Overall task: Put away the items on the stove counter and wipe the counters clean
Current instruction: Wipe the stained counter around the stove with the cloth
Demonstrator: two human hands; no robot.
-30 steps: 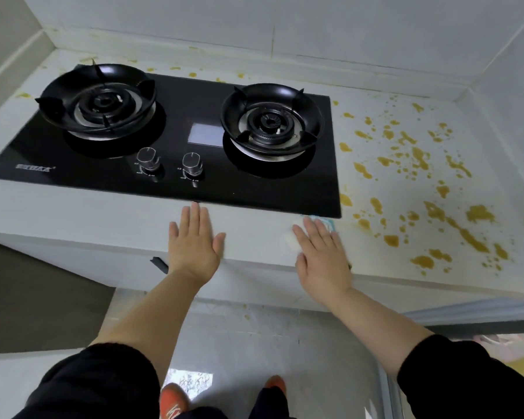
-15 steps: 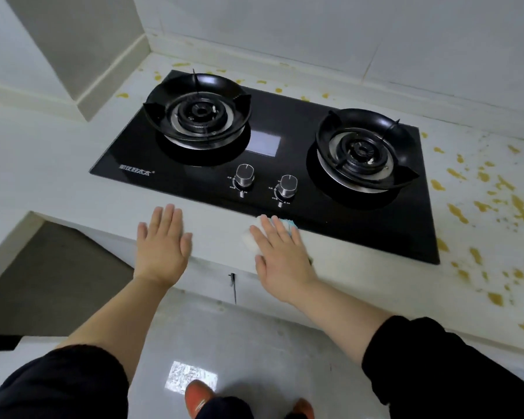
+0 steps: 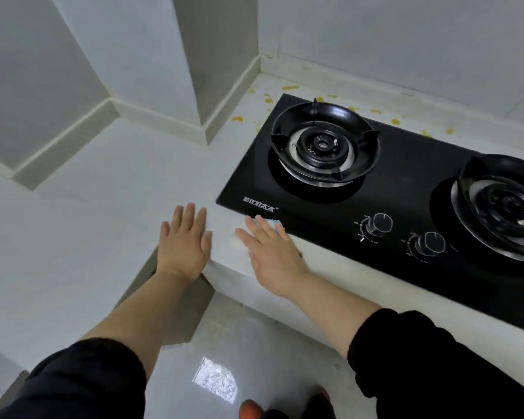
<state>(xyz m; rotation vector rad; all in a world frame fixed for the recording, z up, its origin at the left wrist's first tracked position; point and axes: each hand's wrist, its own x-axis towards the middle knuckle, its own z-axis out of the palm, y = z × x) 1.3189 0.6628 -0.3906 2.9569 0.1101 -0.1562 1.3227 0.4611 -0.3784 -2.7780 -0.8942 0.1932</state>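
**Both hands flat by the stove's front left corner**

Left of the stove [image 3: 406, 189] the pale tabletop [image 3: 97, 213] lay bare and clean, running back to grey walls and a jutting wall corner. The left hand [image 3: 183, 243] rested palm down on it, just left of the stove's front left corner, fingers spread and holding nothing. Just beside it, the right hand [image 3: 270, 249] lay flat on a white and blue cloth [image 3: 235, 239] at the stove's front edge, fingers straight, pressing rather than gripping; only the cloth's edges showed. Behind the stove's left burner [image 3: 322, 145], yellow splatters [image 3: 237, 118] dotted the tabletop along the back wall. Below the stove's front edge, the grey floor [image 3: 254, 343] showed.
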